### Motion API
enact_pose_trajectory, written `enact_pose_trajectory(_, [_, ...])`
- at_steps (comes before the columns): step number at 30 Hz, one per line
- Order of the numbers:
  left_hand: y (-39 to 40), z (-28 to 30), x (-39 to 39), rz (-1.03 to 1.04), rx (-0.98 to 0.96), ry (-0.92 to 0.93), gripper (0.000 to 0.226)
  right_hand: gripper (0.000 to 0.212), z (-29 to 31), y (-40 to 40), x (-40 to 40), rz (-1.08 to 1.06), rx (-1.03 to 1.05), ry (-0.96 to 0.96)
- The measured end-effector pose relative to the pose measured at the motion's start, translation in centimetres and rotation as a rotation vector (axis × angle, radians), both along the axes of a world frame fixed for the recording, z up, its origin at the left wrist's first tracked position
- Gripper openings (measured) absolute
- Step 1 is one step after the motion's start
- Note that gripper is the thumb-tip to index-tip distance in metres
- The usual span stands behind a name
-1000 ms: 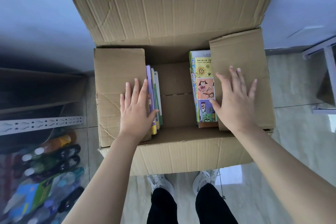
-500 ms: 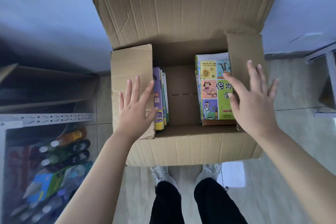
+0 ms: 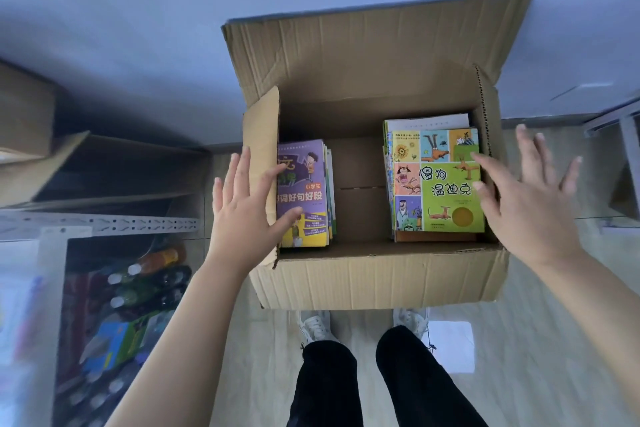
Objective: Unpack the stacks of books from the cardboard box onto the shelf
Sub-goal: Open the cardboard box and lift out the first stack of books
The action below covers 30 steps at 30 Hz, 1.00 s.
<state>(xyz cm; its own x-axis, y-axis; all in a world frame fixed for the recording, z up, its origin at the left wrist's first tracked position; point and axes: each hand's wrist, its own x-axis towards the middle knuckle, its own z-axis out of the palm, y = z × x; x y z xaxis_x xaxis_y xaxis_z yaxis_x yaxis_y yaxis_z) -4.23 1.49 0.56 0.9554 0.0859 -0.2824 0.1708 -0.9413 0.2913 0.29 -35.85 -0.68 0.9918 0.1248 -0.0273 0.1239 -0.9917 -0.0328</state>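
A cardboard box [image 3: 377,282] stands open on the floor in front of me, its back flap upright against the wall. Inside, a stack of books with a purple cover [image 3: 304,194] lies at the left and a stack with a green and yellow cover [image 3: 438,180] at the right, with bare box floor between them. My left hand [image 3: 242,215] presses flat against the left side flap [image 3: 261,163], fingers spread. My right hand [image 3: 526,198] is spread against the right side flap [image 3: 486,104], its fingertips over the green book's edge. Neither hand holds a book.
A metal shelf unit [image 3: 100,222] stands to the left, with bottles [image 3: 152,274] and packages on a lower level and a cardboard piece [image 3: 31,163] above. My legs and white shoes [image 3: 315,326] are just behind the box. Grey furniture [image 3: 623,156] is at the right edge.
Both side flaps have been pushed outward from lying over the box to standing nearly upright. The two book stacks, mostly covered before, are now exposed. The view has pulled back.
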Motion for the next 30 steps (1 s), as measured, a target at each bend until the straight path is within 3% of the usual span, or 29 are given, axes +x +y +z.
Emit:
enact_pose_trajectory(7, [4.6,1.9,-2.3,0.284,0.018,-0.108,0.068,0.057,2.2,-4.4,-0.2,-0.16,0.014,-0.052])
enact_pose_trajectory(16, [8.2,-3.6,-3.3,0.593,0.063,0.17,0.071,0.07,-2.1,-9.2,-0.1,-0.376,-0.03,0.054])
enact_pose_trajectory(19, [7.2,-4.9,-2.9,0.599,-0.009,0.239,0.061,0.088,-3.9,-8.8,0.4,-0.457,0.144,0.111])
enact_pose_trajectory(22, [5.9,-5.6,-2.8,0.497,-0.033,0.241,0.052,0.105,-4.4,-7.1,0.8,-0.384,0.445,0.112])
enact_pose_trajectory(25, [5.2,-5.6,-3.1,0.491,-0.113,0.185,0.073,0.101,-4.6,-5.7,0.7,-0.376,0.556,0.121])
enact_pose_trajectory(30, [5.4,-4.9,-3.1,0.579,-0.26,0.151,0.078,0.085,-4.1,-3.9,0.7,-0.381,0.617,0.141])
